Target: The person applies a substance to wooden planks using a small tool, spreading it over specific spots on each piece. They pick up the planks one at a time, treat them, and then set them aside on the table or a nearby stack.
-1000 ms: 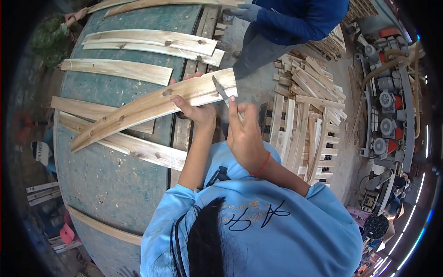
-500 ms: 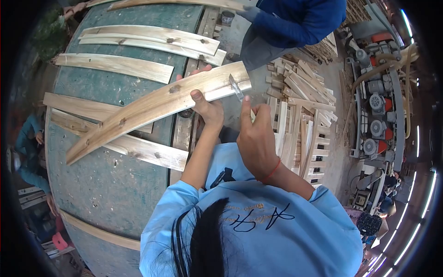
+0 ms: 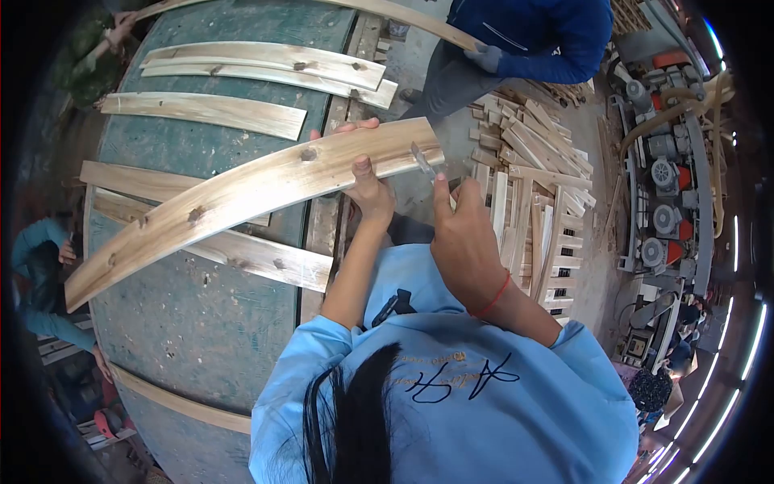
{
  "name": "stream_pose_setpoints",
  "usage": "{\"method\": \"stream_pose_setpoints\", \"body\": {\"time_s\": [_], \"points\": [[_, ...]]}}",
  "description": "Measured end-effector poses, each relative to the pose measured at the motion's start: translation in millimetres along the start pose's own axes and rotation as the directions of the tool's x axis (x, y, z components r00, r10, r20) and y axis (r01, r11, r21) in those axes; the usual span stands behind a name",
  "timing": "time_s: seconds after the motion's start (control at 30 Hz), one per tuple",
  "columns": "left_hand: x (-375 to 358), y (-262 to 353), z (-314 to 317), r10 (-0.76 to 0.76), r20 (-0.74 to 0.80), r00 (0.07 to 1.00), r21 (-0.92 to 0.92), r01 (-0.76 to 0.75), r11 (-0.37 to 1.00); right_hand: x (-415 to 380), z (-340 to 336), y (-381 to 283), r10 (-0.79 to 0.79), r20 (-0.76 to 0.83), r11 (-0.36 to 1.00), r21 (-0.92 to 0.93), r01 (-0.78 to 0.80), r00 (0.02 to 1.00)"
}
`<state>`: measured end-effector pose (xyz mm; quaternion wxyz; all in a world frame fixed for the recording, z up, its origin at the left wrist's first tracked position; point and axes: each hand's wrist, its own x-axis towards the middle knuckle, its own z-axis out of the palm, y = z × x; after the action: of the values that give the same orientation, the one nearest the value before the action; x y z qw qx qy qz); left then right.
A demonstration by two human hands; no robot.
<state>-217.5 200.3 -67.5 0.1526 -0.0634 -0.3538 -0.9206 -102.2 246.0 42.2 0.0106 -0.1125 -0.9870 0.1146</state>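
Note:
A long curved wooden board (image 3: 250,181) with dark knots slants across the view, raised over the green table (image 3: 234,315). My left hand (image 3: 369,181) is wrapped round it near its right end, thumb on the near edge and fingertips showing at the far edge. In my right hand (image 3: 468,234) is a small metal blade (image 3: 422,160), its index finger pressed along the back. The blade lies against the board's face close to the right end. Its handle is mostly hidden in my fingers.
More boards (image 3: 205,114) lie on the table. A person in blue (image 3: 536,40) holds a long strip at the top. Stacked wood pieces (image 3: 536,153) lie on the floor to the right, with motors on a machine (image 3: 665,173) beyond. Other people are at the left edge.
The held board has turned more of its broad face upward, and its far end has shifted left. Both my hands moved slightly right. The person in blue now holds a strip farther right.

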Motion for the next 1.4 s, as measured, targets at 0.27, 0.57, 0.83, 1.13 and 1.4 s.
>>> {"method": "stream_pose_setpoints", "body": {"time_s": [0.27,0.57,0.83,1.13,1.4], "points": [[1,-6,0,0.028,-0.022,0.999,0.059,-0.026,0.998,-13,4,8,-0.078,-0.042,0.995,-0.066,0.075,0.996],[5,-4,-1,0.014,-0.053,0.999,0.103,-0.009,0.995,-16,-33,19,-0.113,-0.103,0.972,0.196,0.132,0.988],[6,0,1,0.004,-0.09,0.996,0.054,0.001,0.999,11,-20,41,-0.007,0.527,-0.232,0.826,-0.514,0.85],[5,4,2,0.02,-0.062,0.998,0.102,-0.014,0.995,17,9,29,0.046,0.39,-0.06,0.92,-0.387,0.92],[9,8,2,0.028,-0.111,0.993,0.048,-0.022,0.999,7,2,28,0.091,0.438,0.034,0.896,-0.442,0.895]]}}
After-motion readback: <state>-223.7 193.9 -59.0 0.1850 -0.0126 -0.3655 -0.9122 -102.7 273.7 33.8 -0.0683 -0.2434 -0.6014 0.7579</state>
